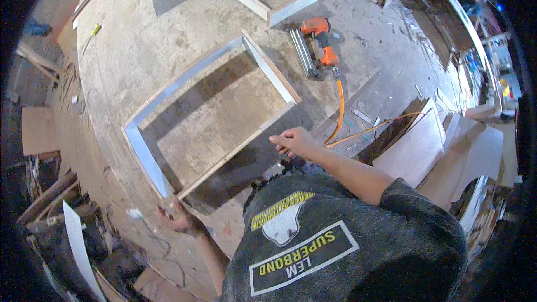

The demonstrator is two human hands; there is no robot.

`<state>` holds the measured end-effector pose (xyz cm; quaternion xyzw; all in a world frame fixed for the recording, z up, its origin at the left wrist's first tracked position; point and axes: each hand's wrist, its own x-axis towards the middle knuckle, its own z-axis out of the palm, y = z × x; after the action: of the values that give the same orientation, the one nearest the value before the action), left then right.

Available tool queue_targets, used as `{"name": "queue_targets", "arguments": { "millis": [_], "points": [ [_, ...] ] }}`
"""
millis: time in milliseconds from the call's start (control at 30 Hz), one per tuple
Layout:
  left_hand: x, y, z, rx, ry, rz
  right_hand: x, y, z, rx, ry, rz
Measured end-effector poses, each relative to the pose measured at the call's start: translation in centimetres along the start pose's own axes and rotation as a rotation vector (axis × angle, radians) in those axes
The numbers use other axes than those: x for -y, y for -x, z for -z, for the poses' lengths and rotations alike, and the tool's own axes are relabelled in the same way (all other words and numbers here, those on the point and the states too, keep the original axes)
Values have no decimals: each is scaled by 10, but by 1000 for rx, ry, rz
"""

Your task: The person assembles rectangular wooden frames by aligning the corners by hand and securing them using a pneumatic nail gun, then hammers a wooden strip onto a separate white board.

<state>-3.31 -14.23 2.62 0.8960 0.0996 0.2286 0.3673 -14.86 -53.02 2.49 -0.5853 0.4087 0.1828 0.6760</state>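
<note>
Dark shirt [347,218], wooden frame [146,155] lengthwise toward upper right

Toward the far left of the surface [120,64] in front of me, I see a thin tool with a yellow handle [95,29], and a flat grey triangle [169,4] lies well to its right. On my left are a blue bundle [37,28], a brown panel [39,130] and, lower down, a long white strip [81,246] amid dark clutter. To my right, a pale sheet [413,146] lies beside brownish sheets [472,148].
</note>
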Motion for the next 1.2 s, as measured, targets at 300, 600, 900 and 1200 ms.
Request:
{"name": "queue_targets", "arguments": {
  "millis": [300, 600, 900, 1200],
  "points": [
    [-200, 88, -108, 592, -196, -645, -14, -37, 125, -348, 520, 600],
    [-185, 87, -169, 870, -518, -735, 14, -91, 135, -91, 751, 835],
    [-147, 62, -161, 987, -412, -818, 4, -98, 127, -212, 763, 894],
    [-168, 59, -172, 1219, -521, -733, 7, -103, 133, -207, 726, 925]
  ]
}}
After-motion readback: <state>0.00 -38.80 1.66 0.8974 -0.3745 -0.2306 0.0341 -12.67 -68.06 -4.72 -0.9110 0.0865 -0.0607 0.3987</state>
